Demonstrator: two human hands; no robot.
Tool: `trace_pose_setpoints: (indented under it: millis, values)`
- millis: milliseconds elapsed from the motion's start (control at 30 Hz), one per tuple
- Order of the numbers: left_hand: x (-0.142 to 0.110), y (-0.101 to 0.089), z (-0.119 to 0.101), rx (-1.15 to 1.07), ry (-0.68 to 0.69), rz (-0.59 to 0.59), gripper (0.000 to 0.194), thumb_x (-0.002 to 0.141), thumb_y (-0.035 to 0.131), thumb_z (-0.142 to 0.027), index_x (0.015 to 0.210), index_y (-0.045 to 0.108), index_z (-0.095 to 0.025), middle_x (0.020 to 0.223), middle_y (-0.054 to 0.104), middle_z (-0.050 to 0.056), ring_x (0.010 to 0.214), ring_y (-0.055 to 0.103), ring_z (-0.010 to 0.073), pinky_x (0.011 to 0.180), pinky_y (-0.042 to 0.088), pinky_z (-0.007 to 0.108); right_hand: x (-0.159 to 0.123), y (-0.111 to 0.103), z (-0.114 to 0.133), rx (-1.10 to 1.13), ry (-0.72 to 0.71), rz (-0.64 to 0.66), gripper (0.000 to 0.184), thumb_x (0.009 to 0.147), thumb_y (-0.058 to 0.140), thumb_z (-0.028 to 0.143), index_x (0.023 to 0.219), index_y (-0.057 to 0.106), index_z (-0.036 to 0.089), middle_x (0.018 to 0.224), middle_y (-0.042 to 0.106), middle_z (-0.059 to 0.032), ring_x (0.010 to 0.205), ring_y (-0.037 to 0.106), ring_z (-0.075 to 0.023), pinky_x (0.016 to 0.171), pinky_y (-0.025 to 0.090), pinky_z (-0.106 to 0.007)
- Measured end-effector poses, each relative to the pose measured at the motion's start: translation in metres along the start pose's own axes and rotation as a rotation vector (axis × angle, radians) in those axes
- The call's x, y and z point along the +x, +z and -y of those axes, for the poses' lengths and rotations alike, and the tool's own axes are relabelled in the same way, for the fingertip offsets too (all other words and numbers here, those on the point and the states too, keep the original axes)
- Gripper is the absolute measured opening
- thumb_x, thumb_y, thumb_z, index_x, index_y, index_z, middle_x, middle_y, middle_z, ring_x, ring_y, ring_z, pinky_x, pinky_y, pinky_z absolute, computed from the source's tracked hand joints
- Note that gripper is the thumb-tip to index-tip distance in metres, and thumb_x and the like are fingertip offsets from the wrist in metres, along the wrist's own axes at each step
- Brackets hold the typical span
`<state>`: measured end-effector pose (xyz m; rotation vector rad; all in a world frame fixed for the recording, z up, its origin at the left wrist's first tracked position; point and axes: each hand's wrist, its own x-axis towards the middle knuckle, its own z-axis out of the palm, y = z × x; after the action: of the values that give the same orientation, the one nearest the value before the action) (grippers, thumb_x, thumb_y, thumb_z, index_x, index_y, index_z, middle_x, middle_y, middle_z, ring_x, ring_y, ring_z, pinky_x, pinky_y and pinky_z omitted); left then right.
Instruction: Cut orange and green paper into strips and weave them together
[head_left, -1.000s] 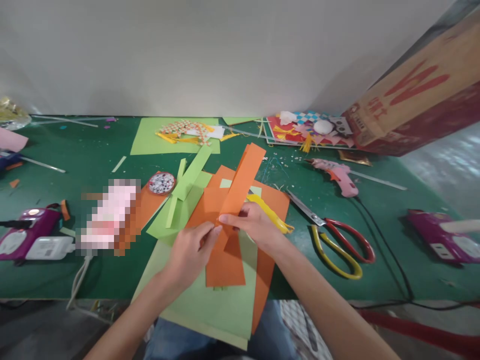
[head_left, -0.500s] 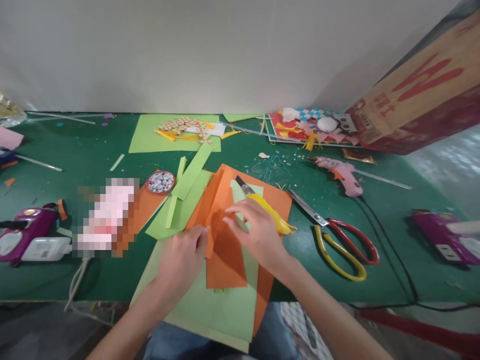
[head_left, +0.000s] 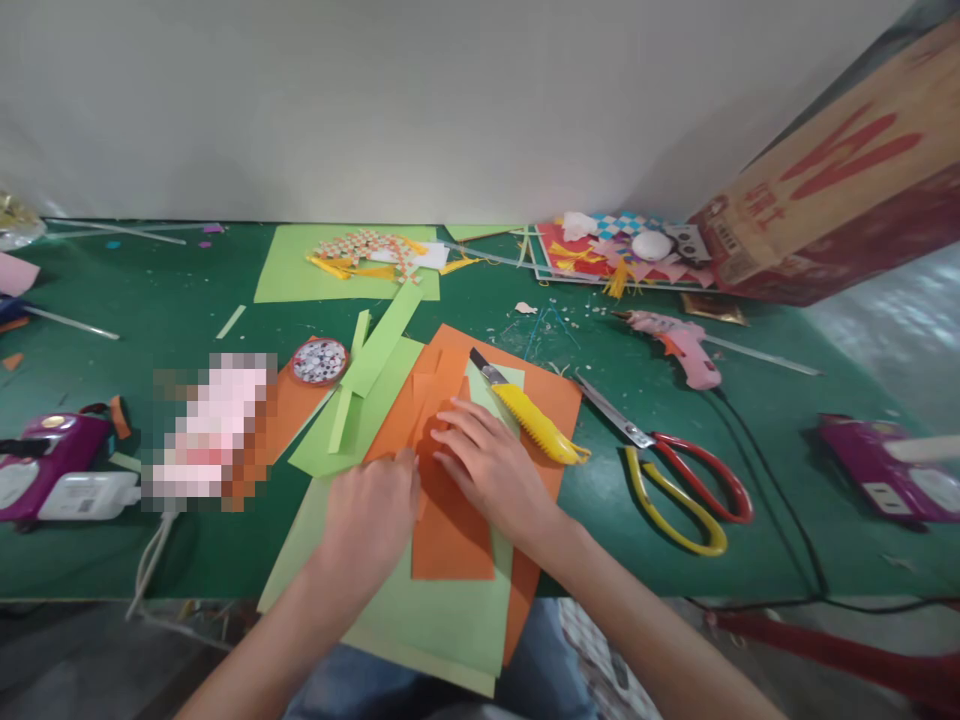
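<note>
Both hands press flat, fingers spread, gripping nothing: left hand [head_left: 371, 515] and right hand [head_left: 491, 465] on the folded orange paper sheet [head_left: 450, 520], near the green tabletop's [head_left: 112, 300] front edge; yellow utility knife [head_left: 529, 410] just beside.

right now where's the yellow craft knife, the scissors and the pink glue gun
yellow craft knife [head_left: 534, 420], head view, on the middle of its yellow handle
scissors [head_left: 701, 490], head view, on the red handle loop
pink glue gun [head_left: 684, 345], head view, on its pink body

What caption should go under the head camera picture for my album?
Both hands, left hand and right hand, press orange paper flat on a green table, beside a yellow craft knife and scissors.
</note>
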<state>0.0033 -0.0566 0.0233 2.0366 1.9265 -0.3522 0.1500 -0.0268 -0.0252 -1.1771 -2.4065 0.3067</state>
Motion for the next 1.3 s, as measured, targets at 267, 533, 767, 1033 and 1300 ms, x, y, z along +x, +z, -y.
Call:
trace_pose_setpoints:
  millis: [267,533,767,1033,1300]
  values:
    - [-0.001,0.002,0.001,-0.004,0.021,-0.028,0.034,0.093,0.029,-0.018,0.082,0.061,-0.015,0.067,0.066,0.009,0.060,0.065,0.0217,0.046,0.030,0.025,-0.004,-0.006,0.004,0.042,0.050,0.114,0.029,0.087,0.052,0.021,0.113,0.060,0.015,0.125,0.056,-0.0121,0.133,0.034,-0.0297,0.102,0.042,-0.048]
    - [0.000,0.003,0.000,0.005,0.012,-0.031,0.032,0.090,0.030,-0.014,0.081,0.061,-0.015,0.067,0.067,0.009,0.063,0.066,0.0230,0.047,0.033,0.026,-0.008,-0.005,0.016,-0.043,0.059,0.162,0.046,0.084,0.055,0.036,0.122,0.055,0.011,0.135,0.047,-0.0197,0.137,0.025,-0.0335,0.106,0.033,-0.055]
    - [0.001,0.007,0.002,0.039,0.047,-0.052,0.033,0.089,0.030,-0.013,0.082,0.062,-0.015,0.067,0.067,0.011,0.063,0.067,0.0256,0.046,0.036,0.026,-0.009,-0.002,0.015,-0.103,0.074,0.165,0.052,0.083,0.053,0.042,0.123,0.055,0.008,0.136,0.047,-0.0195,0.135,0.027,-0.0352,0.105,0.032,-0.057]
    - [0.000,0.004,0.001,0.037,0.053,-0.059,0.033,0.091,0.029,-0.017,0.083,0.061,-0.014,0.067,0.067,0.012,0.063,0.067,0.0245,0.047,0.036,0.026,0.004,-0.007,-0.005,-0.129,0.084,0.140,0.046,0.091,0.042,0.038,0.126,0.054,0.011,0.136,0.048,-0.0146,0.135,0.031,-0.0285,0.107,0.031,-0.053]
    - [-0.001,0.001,-0.002,0.054,0.048,-0.043,0.035,0.089,0.028,-0.010,0.082,0.062,-0.014,0.067,0.067,0.012,0.064,0.067,0.0265,0.048,0.039,0.027,-0.002,-0.007,0.007,-0.234,0.060,0.152,0.041,0.091,0.041,0.022,0.125,0.054,0.002,0.134,0.047,-0.0211,0.132,0.036,-0.0294,0.106,0.036,-0.049]
